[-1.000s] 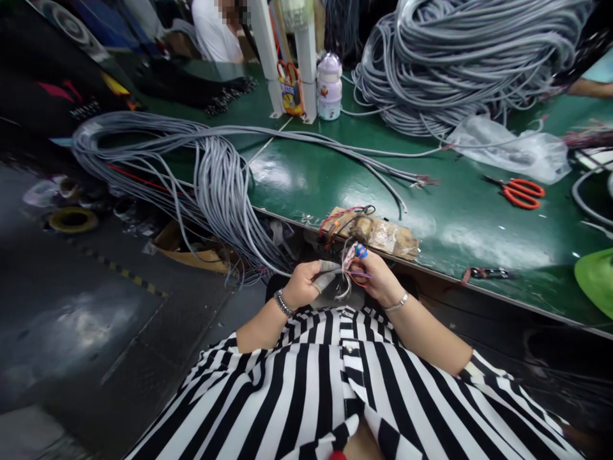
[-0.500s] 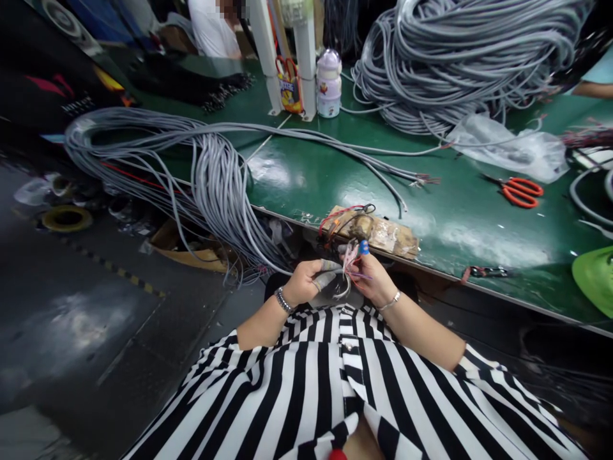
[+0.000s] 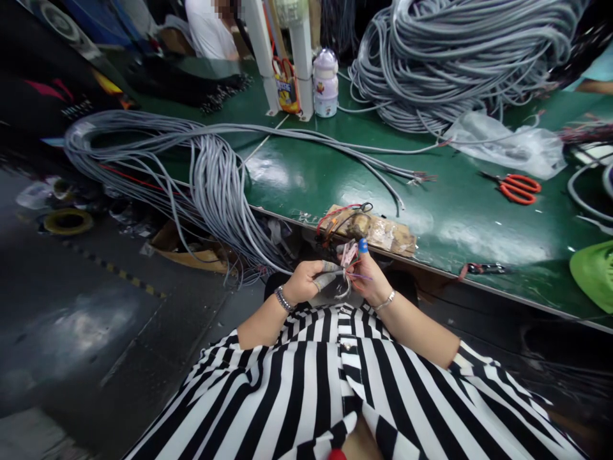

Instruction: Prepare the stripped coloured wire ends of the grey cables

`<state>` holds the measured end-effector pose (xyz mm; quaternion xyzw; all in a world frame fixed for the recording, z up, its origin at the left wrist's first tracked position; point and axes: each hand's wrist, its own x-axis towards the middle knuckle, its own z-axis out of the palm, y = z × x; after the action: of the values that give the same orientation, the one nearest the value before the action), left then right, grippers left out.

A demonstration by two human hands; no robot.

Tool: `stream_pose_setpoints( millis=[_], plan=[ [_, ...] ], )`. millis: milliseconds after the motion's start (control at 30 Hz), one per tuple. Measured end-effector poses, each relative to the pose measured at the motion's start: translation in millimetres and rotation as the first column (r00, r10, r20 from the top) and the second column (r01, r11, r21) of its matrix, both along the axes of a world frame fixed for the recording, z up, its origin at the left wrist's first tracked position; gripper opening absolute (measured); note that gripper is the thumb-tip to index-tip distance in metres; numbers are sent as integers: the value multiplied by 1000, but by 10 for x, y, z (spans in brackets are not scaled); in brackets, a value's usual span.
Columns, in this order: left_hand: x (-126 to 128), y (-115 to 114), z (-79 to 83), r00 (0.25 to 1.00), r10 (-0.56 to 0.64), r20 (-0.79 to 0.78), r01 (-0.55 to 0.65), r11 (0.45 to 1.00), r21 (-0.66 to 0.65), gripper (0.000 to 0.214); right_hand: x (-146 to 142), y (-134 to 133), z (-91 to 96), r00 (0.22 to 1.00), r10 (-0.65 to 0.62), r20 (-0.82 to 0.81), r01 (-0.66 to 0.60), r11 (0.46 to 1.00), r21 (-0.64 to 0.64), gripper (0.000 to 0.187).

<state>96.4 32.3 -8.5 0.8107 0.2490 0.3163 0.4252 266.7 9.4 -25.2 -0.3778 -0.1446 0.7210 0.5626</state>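
Note:
Close in front of my striped shirt, my left hand [image 3: 306, 280] pinches a grey cable [image 3: 338, 273] between taped fingers. Thin coloured wires [image 3: 358, 276], among them red, white and purple, fan out from the cable's end. My right hand [image 3: 374, 281], with blue tape on its thumb, is closed on these wires. A small pale pink piece [image 3: 349, 253] shows between its thumb and fingers; its kind is unclear. Just beyond the hands, at the table's edge, is a worn wooden block [image 3: 390, 236] with red and black leads on it.
A long grey cable bundle [image 3: 218, 172] droops over the green table [image 3: 297, 166] edge at left. Large cable coils [image 3: 460, 57] lie at the back right. Orange-handled scissors [image 3: 520, 188], a plastic bag [image 3: 507, 144], a lilac bottle [image 3: 325, 83] and a green object [image 3: 594, 275] are on the table.
Both hands stay almost in place, still holding the cable and wires. The pale pink piece has tilted slightly in my right fingers. The whole view has shifted a little.

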Motion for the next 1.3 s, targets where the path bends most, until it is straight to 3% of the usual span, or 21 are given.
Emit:
stream_pose_setpoints(
  millis=[367,533,700,867,1000,1133,1300],
  plan=[
    [-325,-274,143,979,-206,-5,206,973,105,21,114,-134,-90,994,60,-90,-61,998,-3,63],
    [-432,-349,102,999,-40,-11,41,973,229,21,117,-184,-99,991,129,-42,-129,992,4,56],
    [-431,-325,47,994,102,-37,-85,945,316,24,147,-314,-91,971,237,-6,-237,970,53,34],
    [-371,-321,5,984,178,11,-169,906,389,26,118,-435,-4,975,216,44,-219,974,64,33],
    [-356,-329,-38,976,216,-22,-183,873,452,27,61,-462,61,984,167,56,-170,984,45,38],
    [-371,-326,-76,977,209,-49,-155,843,516,26,34,-453,85,979,193,67,-197,979,57,41],
    [-372,-317,-80,980,192,-55,-135,840,526,23,25,-439,67,973,199,117,-208,976,71,42]
  ],
)
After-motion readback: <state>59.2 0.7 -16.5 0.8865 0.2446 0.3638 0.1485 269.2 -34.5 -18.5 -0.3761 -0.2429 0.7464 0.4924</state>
